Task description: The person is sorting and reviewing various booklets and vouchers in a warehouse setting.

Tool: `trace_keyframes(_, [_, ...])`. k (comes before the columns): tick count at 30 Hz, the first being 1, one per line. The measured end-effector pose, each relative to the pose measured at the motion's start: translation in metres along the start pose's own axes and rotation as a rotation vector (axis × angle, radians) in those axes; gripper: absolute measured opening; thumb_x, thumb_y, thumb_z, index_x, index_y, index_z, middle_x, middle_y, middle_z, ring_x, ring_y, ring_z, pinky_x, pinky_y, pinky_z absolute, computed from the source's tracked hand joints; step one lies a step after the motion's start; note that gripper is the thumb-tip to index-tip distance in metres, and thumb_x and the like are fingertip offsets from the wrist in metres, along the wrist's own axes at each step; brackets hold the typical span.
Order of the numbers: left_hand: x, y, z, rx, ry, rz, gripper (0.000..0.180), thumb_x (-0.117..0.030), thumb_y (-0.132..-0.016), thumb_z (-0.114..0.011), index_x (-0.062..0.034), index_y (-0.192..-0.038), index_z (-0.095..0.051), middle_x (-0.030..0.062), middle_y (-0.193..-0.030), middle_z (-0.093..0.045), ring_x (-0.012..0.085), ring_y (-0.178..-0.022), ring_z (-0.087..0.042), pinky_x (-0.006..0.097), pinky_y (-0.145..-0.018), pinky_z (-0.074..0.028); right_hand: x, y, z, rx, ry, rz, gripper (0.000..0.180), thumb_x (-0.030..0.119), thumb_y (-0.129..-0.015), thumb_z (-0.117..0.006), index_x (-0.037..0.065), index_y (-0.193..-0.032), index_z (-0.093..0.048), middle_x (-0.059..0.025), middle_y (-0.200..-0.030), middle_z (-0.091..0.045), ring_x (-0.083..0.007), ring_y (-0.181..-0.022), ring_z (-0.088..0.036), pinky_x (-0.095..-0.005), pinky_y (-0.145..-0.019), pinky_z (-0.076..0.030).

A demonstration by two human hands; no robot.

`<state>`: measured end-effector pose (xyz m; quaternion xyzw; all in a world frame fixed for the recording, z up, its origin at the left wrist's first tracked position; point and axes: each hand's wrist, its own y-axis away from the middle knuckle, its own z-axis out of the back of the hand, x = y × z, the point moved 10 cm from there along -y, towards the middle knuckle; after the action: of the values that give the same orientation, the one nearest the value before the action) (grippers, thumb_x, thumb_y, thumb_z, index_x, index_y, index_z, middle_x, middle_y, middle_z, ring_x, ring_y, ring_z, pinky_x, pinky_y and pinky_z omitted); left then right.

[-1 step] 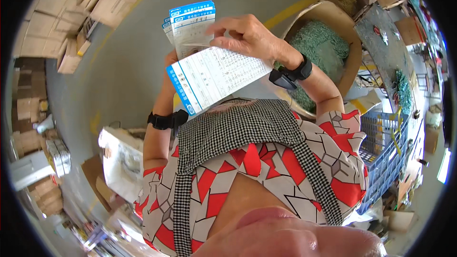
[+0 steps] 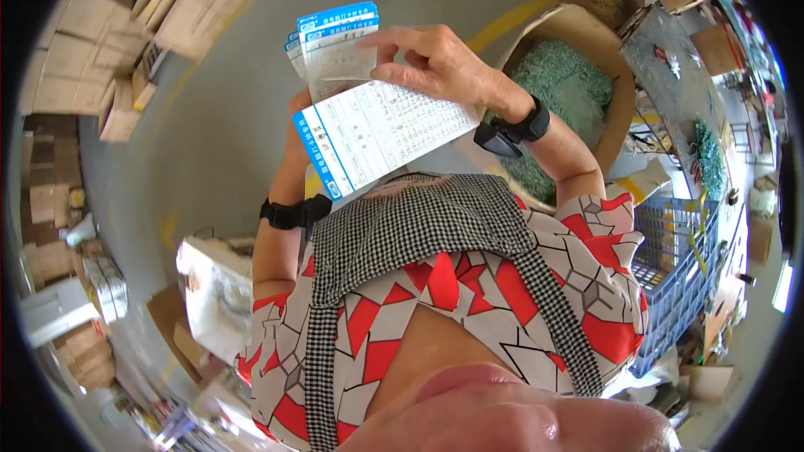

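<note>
I hold a bunch of paper time cards point(image 2: 335, 59) with blue printed headers, fanned upright in front of me. My left hand point(image 2: 299, 121) grips them from the left side, its fingers mostly hidden behind the cards. Another time card point(image 2: 381, 138), with a blue end strip and rows of handwriting, lies slanted across the front, its right end under my right hand. My right hand point(image 2: 431, 63) has bent fingers; its thumb rests along the slanted card's upper edge. The index fingertip, slightly blurred, is against the upright cards.
Stacked cardboard boxes point(image 2: 75, 59) stand at the left. At the right is a large carton point(image 2: 615, 121) full of green stringy material, beside a worn table point(image 2: 662, 59). A blue plastic crate point(image 2: 678, 285) stands near my right side, a white sack point(image 2: 213, 285) near my left.
My hands and the cards are nearly unmoved. The slanted card has tilted very slightly, and the surroundings have shifted a little with my head.
</note>
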<state>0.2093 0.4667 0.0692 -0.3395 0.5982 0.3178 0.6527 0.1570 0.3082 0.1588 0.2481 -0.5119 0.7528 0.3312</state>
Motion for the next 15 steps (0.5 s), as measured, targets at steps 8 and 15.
trace_keyframes(8, [-0.015, 0.002, 0.001, 0.067, -0.273, -0.035, 0.038, -0.018, -0.076, -0.068, 0.0002, -0.107, -0.057, 0.0113, -0.099, -0.064, 0.0172, -0.087, -0.061, 0.029, -0.073, -0.049, -0.015, -0.005, 0.014, -0.056, 0.179, -0.051, 0.047, 0.036, -0.077, -0.067, 0.006, -0.112, -0.055, -0.0066, -0.085, -0.057, -0.0091, -0.048, -0.048, -0.0242, -0.043, -0.042])
trace_keyframes(15, [-0.017, -0.013, -0.028, -0.023, -0.283, 0.014, 0.027, -0.015, -0.083, -0.061, 0.0011, -0.104, -0.058, 0.0071, -0.091, -0.065, 0.0124, -0.081, -0.061, 0.027, -0.068, -0.05, 0.002, 0.013, 0.042, 0.001, 0.21, 0.032, 0.03, 0.026, -0.071, -0.074, 0.011, -0.09, -0.058, -0.0057, -0.1, -0.054, -0.0121, -0.068, -0.055, -0.0235, -0.05, -0.046])
